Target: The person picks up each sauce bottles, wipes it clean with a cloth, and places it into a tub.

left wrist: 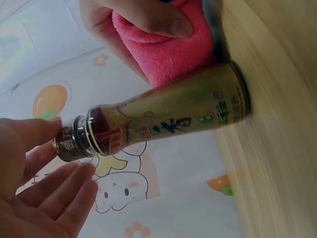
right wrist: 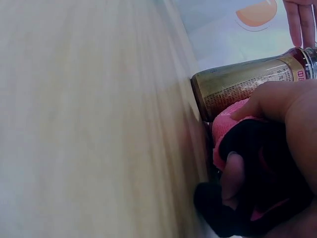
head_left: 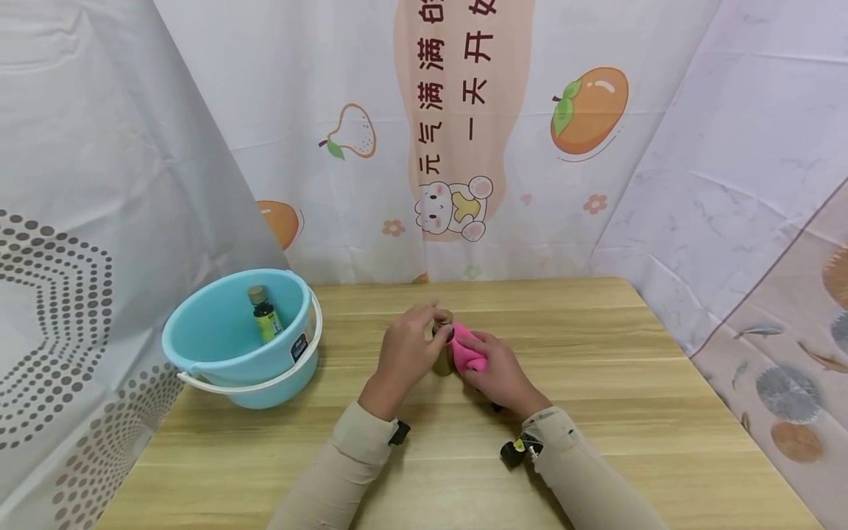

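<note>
A gold-brown glass bottle (left wrist: 183, 111) with Chinese lettering and a dark cap (left wrist: 69, 144) stands upright on the wooden table. My left hand (head_left: 408, 346) holds it at the cap between thumb and finger, the other fingers loosely spread in the left wrist view. A fluffy pink cloth (left wrist: 168, 52) is bunched in my right hand (head_left: 500, 372), which grips it against the bottle's side. In the right wrist view the cloth (right wrist: 230, 119) shows beside the bottle's lower part, partly covered by a dark object (right wrist: 257, 158) whose kind I cannot tell.
At the table's left stands a light blue bucket (head_left: 238, 375) with a white handle (head_left: 248, 383). Inside leans a small dark bottle (head_left: 266, 316) with a green-yellow label. A printed curtain (head_left: 358, 199) hangs behind the wooden table (head_left: 623, 412).
</note>
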A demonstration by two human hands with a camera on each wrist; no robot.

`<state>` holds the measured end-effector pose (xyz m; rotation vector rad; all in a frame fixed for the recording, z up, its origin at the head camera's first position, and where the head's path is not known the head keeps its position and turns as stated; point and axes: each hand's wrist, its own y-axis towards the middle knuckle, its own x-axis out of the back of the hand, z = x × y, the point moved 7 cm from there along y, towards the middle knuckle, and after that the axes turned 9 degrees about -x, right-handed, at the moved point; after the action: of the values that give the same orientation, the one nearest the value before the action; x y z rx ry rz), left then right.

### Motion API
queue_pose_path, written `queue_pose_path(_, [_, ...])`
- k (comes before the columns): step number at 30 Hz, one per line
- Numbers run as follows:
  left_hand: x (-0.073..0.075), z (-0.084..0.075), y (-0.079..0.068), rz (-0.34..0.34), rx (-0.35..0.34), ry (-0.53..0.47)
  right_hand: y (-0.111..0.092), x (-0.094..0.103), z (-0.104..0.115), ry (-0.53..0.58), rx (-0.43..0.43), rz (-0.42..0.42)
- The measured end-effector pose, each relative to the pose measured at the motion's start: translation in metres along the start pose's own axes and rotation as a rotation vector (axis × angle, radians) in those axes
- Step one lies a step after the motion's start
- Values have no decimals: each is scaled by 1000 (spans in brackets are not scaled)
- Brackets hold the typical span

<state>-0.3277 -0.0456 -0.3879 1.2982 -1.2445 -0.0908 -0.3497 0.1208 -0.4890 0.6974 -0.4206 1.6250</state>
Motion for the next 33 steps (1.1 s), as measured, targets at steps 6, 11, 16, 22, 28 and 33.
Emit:
queue_pose_path(6, [4,0,-1,-51,10,2,0,0,-1,-12,6,-12])
queue_pose_path(11, [5,0,-1,-58,10,-23,1,0,-3,-7,0,-27])
queue_pose_path(16, [4,0,0,-38,23,-28,1,2,-1,50,5,-56])
queue_pose_path(22, [4,0,1,-17,33,-46,-1,9,6,166,28,-85])
queue_pose_path(28, [4,0,1,2,36,-64,-4,16,14,230,50,-126])
queue_pose_path(33, [2,0,1,21,35,-79,-6,20,17,257,53,-159])
